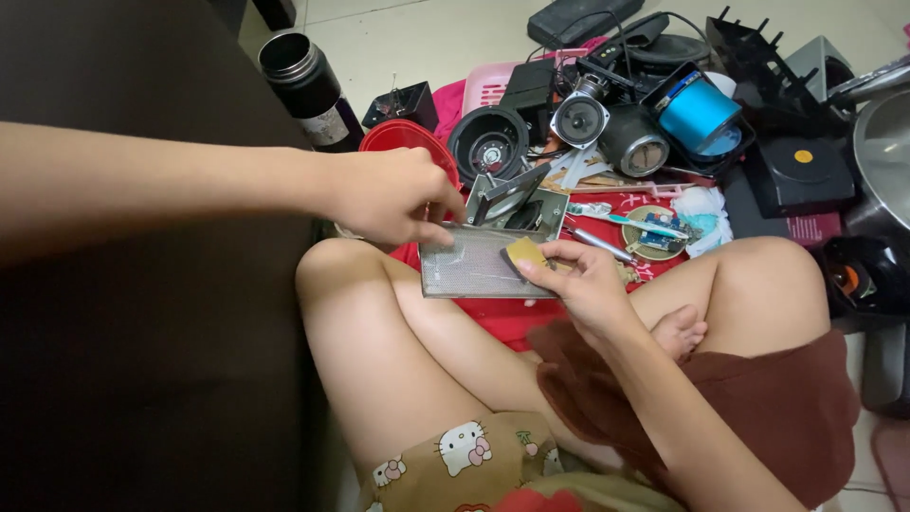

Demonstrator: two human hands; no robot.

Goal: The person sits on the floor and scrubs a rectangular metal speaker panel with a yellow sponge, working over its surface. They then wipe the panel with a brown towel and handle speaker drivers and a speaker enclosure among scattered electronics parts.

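Observation:
I sit cross-legged on the floor. My left hand [393, 196] pinches the upper left corner of a flat metal mesh grille panel [471, 266] that rests above my knee. My right hand [580, 277] grips the panel's right side, thumb pressing a small tan piece [524, 252] against the mesh. Just behind the panel stands a small metal-framed part [517, 204] with a dark opening.
A dark sofa side [142, 379] fills the left. Beyond the panel lie a red lid [403, 138], loose speakers [580, 120], a blue spool [697, 111], a round circuit board [654, 230], a steel flask [303, 81], black plastic cases [801, 171] and a metal pot [886, 161].

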